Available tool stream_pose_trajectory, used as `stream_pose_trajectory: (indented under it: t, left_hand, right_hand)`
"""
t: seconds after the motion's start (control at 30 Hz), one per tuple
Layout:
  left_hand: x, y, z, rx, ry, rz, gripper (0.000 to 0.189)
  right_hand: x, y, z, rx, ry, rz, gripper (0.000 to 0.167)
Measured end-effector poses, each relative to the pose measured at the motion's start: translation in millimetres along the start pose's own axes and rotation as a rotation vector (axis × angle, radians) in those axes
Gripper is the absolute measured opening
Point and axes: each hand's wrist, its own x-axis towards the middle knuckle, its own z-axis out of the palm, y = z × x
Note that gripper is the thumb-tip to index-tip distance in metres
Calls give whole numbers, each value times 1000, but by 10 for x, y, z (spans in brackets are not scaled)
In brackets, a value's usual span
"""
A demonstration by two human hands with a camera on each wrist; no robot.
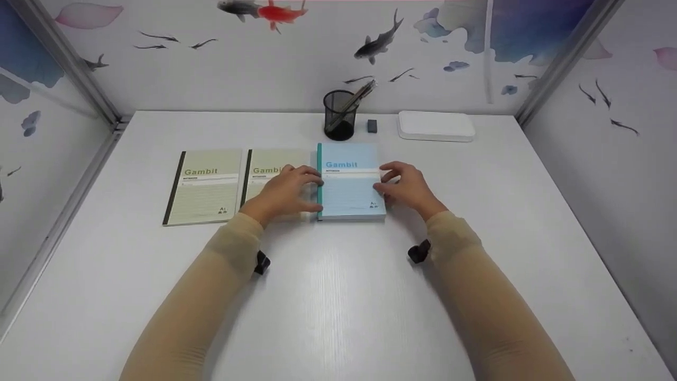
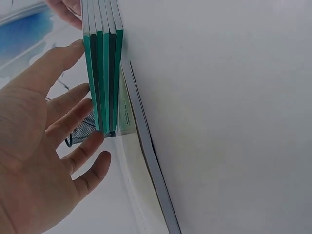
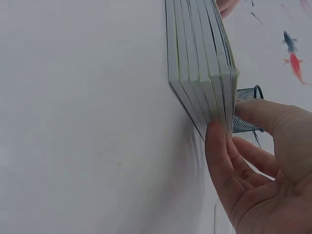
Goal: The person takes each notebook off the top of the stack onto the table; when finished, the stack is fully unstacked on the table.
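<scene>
A squared stack of several notebooks [image 1: 349, 198], the top one blue with a green spine, lies in the middle of the table. My left hand [image 1: 288, 190] is at the spine side, its fingers spread. In the left wrist view its fingertips meet the green spines [image 2: 105, 78]. On the opposite side, my right hand [image 1: 411, 188] touches the stack with slightly bent fingers. The right wrist view shows fingertips against the page edges [image 3: 197, 73] and the thumb beside the top cover. A pale green notebook [image 1: 259, 185] with a black spine lies partly hidden beneath my left hand.
Another pale green notebook [image 1: 206, 193] lies farther left. Behind the stack stand a black mesh pen cup [image 1: 339, 116] holding pens and a small dark eraser-like block [image 1: 372, 126]. A flat white case [image 1: 436, 127] sits at the back right. Patterned walls enclose the white table [image 1: 338, 307].
</scene>
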Motion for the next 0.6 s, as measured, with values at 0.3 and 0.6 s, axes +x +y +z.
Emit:
stream_pose_trajectory:
  t: [0.3, 0.6]
  left_hand:
    - [11, 33, 4, -2, 7, -10, 63]
    - [33, 42, -35, -30, 3, -41, 68]
  right_hand:
    - [27, 41, 1, 15, -5, 30, 56]
    - [64, 42, -21, 84, -26, 90, 52]
